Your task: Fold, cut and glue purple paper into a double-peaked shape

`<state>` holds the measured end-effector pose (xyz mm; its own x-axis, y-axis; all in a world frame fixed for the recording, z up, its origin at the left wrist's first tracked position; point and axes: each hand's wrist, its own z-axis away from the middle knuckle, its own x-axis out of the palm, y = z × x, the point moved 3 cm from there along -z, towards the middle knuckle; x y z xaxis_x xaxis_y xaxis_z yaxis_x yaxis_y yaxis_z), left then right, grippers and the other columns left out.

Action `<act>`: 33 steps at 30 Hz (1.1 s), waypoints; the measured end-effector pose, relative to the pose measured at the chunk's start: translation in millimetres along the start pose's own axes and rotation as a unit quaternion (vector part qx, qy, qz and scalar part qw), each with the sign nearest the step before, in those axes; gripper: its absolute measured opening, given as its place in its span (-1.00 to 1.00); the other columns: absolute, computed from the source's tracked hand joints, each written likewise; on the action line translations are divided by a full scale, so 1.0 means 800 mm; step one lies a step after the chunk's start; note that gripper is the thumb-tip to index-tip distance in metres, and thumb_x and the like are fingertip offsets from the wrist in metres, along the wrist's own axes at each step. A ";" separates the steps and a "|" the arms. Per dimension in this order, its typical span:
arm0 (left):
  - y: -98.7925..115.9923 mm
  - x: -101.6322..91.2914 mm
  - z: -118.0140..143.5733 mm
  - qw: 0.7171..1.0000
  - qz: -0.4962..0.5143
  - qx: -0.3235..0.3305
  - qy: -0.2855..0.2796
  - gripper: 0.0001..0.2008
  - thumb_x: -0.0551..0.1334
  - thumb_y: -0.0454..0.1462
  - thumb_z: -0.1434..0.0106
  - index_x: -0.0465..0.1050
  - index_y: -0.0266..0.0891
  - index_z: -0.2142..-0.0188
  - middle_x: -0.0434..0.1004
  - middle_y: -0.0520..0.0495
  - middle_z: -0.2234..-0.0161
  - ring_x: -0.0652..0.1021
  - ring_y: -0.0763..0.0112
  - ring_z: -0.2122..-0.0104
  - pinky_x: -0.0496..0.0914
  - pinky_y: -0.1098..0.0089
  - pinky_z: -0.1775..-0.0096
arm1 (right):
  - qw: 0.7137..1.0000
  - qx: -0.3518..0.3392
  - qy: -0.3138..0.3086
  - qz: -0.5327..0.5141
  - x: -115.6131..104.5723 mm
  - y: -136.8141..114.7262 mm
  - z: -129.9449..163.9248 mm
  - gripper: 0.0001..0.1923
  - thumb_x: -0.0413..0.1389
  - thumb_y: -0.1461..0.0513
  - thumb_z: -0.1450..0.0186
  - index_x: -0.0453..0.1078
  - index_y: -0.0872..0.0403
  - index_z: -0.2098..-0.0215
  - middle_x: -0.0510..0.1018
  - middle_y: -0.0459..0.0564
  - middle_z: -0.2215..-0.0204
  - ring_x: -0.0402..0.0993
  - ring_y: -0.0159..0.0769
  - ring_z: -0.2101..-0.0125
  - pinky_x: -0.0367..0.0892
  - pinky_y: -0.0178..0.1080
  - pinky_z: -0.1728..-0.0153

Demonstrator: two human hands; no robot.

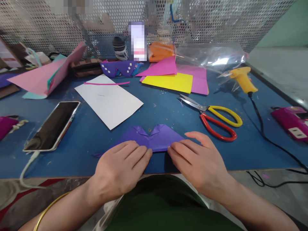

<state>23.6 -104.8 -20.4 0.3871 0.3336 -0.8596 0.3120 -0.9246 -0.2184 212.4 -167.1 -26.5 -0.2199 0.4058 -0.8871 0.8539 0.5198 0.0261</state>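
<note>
A folded sheet of purple paper (157,141) lies at the table's front edge, with two small folded flaps meeting in a notch at its top. My left hand (122,163) presses on its left part, fingers bent together along the near edge. On the right part, my right hand (196,157) grips the same near edge, its index finger or thumb raised a little at the top. The thumbs of both hands are mostly hidden. Scissors (204,110) with one yellow and one red handle lie half open beyond my right hand.
A white sheet (110,102) with a pink strip (107,83) lies ahead. Left is a phone (54,126) on a cable. Yellow paper (168,82), a purple mask (119,68) and pink paper (51,72) lie farther back. A yellow glue gun (244,78) trails its cord by a magenta socket box (292,122).
</note>
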 end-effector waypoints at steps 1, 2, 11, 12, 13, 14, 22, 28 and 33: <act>0.001 0.000 0.000 1.000 0.002 -0.001 0.002 -0.78 0.13 -0.36 -0.41 0.57 -0.35 0.17 0.65 -0.10 0.33 0.59 0.28 0.32 0.53 0.26 0.18 | 1.000 0.018 -0.004 -0.009 0.001 0.000 0.002 -0.72 0.01 0.47 -0.37 0.56 0.15 0.26 0.64 0.03 0.27 0.50 -0.27 0.32 0.22 -0.04 -0.08; 0.002 0.001 0.000 1.000 0.003 0.000 0.003 -0.78 0.13 -0.38 -0.40 0.58 -0.37 0.18 0.65 -0.12 0.33 0.60 0.27 0.31 0.53 0.26 0.18 | 0.999 0.038 -0.005 -0.017 0.003 -0.001 0.004 -0.73 0.02 0.47 -0.37 0.56 0.16 0.21 0.65 0.03 0.26 0.51 -0.26 0.30 0.20 -0.05 -0.10; -0.003 0.002 0.000 0.999 0.042 0.008 -0.015 -0.77 0.12 -0.42 -0.37 0.58 -0.42 0.18 0.64 -0.19 0.31 0.59 0.23 0.29 0.54 0.22 0.17 | 0.990 0.110 0.041 -0.074 0.011 -0.008 -0.006 -0.74 0.01 0.39 -0.42 0.55 0.12 0.23 0.62 -0.03 0.29 0.46 -0.29 0.32 0.18 -0.10 -0.03; -0.002 0.002 0.002 0.999 0.045 0.009 -0.015 -0.76 0.12 -0.42 -0.37 0.58 -0.42 0.17 0.65 -0.20 0.29 0.60 0.23 0.27 0.54 0.22 0.14 | 0.990 0.109 0.038 -0.083 0.012 -0.009 -0.009 -0.72 -0.01 0.40 -0.43 0.55 0.12 0.24 0.62 -0.02 0.30 0.44 -0.29 0.33 0.19 -0.11 0.00; -0.001 0.002 0.004 0.999 0.047 0.008 -0.014 -0.76 0.11 -0.42 -0.37 0.58 -0.42 0.16 0.65 -0.20 0.28 0.60 0.23 0.25 0.54 0.21 0.11 | 0.989 0.110 0.036 -0.090 0.012 -0.009 -0.010 -0.71 -0.02 0.41 -0.43 0.55 0.13 0.25 0.61 -0.01 0.31 0.42 -0.28 0.34 0.20 -0.11 0.04; 0.000 0.002 0.005 0.999 0.050 0.003 -0.013 -0.76 0.11 -0.42 -0.37 0.58 -0.42 0.14 0.65 -0.19 0.26 0.60 0.23 0.23 0.53 0.21 0.07 | 0.989 0.112 0.033 -0.095 0.012 -0.010 -0.011 -0.70 -0.03 0.42 -0.43 0.55 0.14 0.24 0.60 0.00 0.32 0.40 -0.28 0.35 0.20 -0.11 0.08; 0.005 0.003 -0.002 0.986 0.084 -0.146 0.011 -0.85 0.18 -0.40 -0.39 0.54 -0.27 0.26 0.62 -0.01 0.37 0.55 0.36 0.36 0.45 0.28 0.18 | 0.979 0.162 0.017 -0.123 0.017 -0.008 -0.011 -0.72 -0.02 0.43 -0.41 0.53 0.15 0.23 0.56 0.01 0.34 0.33 -0.27 0.37 0.16 -0.12 0.19; -0.011 0.008 -0.012 0.963 0.166 -0.209 -0.024 -0.77 0.13 -0.34 -0.45 0.52 -0.21 0.32 0.56 0.05 0.39 0.47 0.39 0.41 0.30 0.29 0.26 | 0.961 0.219 -0.013 -0.166 0.017 -0.003 -0.020 -0.77 0.01 0.40 -0.41 0.49 0.10 0.29 0.51 -0.04 0.37 0.30 -0.31 0.40 0.14 -0.15 0.22; -0.017 0.012 -0.013 0.948 0.199 -0.240 -0.067 -0.72 0.08 -0.29 -0.48 0.52 -0.17 0.31 0.54 0.07 0.37 0.47 0.37 0.37 0.23 0.26 0.22 | 0.937 0.266 -0.032 -0.224 0.014 0.002 -0.025 -0.79 0.03 0.36 -0.42 0.46 0.05 0.31 0.48 -0.07 0.37 0.34 -0.32 0.38 0.14 -0.16 0.25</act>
<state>32.5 -87.1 -20.8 0.4531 -0.0802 -0.8878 0.5362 -0.7711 0.3434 201.6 -146.4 -27.3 -0.5976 0.1818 -0.7809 0.8012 0.1708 -0.5735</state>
